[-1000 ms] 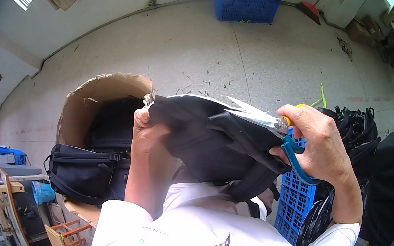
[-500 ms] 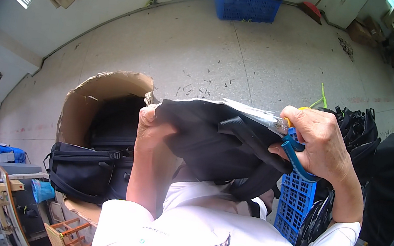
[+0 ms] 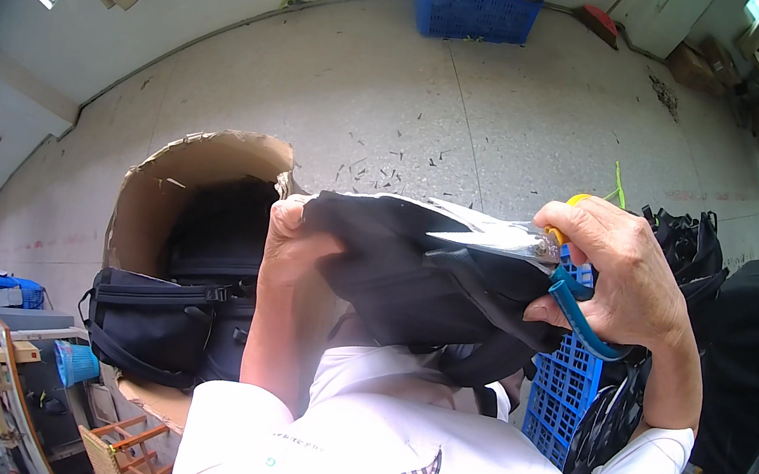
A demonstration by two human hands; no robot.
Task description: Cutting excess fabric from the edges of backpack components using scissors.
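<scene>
Left hand [image 3: 293, 246] partly blurred; blue crates [image 3: 476, 18] cut by top edge.

Head-worn fisheye, facing down; left hand [image 3: 293, 246], right hand [image 3: 628, 280] near.

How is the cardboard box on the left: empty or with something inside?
Not empty: black bags show inside the cardboard box. How deep they go, I cannot tell.

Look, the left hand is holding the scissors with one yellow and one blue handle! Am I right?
Not quite: the head view shows the right hand holding the scissors with one yellow and one blue handle. The left hand holds black fabric.
</scene>
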